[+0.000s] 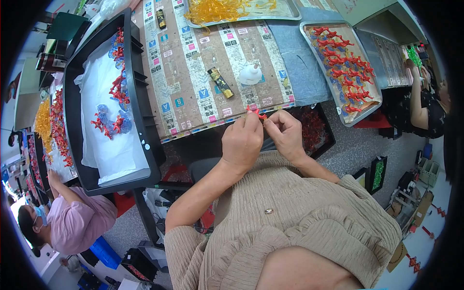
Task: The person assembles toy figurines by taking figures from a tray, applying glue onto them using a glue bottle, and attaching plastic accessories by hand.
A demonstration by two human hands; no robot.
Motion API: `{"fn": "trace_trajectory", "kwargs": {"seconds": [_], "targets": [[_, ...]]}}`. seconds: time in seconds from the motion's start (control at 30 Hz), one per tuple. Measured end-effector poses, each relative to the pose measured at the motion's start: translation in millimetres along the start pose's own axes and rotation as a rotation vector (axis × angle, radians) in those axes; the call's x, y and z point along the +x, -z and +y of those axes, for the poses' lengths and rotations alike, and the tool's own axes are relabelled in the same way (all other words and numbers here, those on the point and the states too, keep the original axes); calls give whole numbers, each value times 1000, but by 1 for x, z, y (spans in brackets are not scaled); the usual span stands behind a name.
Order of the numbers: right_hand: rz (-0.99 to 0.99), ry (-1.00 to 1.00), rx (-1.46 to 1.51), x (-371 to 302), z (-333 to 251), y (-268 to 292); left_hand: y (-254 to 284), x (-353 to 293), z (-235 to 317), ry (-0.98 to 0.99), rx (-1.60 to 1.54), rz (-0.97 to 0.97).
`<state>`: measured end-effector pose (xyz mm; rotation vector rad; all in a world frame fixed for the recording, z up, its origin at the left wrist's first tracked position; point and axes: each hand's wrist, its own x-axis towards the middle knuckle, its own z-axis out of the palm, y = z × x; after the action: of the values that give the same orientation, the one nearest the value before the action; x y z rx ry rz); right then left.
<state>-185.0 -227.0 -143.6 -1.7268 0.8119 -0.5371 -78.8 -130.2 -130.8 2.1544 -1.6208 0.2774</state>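
Observation:
In front of my body, at the near edge of the table, my left hand (243, 141) and my right hand (286, 135) are close together. The fingers of both pinch a small red figurine (256, 113), whose lower part is hidden behind the fingertips. Just beyond the hands lies a black-and-gold lighter (221, 82). A white, squat bottle with a thin nozzle (250, 74) stands to the right of the lighter. Printed paper sheeting (193, 53) covers the tabletop.
To the left, a black tray (153, 140) lined with white paper holds red figurines on blue pieces. A metal tray (348, 118) at right holds rows more; another metal tray (290, 14) holds amber pieces. A black bin (330, 137) sits below the edge. People work at both sides.

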Motion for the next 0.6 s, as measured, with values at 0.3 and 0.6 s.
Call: {"fn": "trace_trajectory", "kwargs": {"seconds": [0.3, 0.6], "targets": [[-53, -43, -37, 4, 2, 3, -5, -3, 1, 42, -26, -9], [-302, -389, 334, 5, -6, 15, 2, -3, -6, 89, -230, 97]]}}
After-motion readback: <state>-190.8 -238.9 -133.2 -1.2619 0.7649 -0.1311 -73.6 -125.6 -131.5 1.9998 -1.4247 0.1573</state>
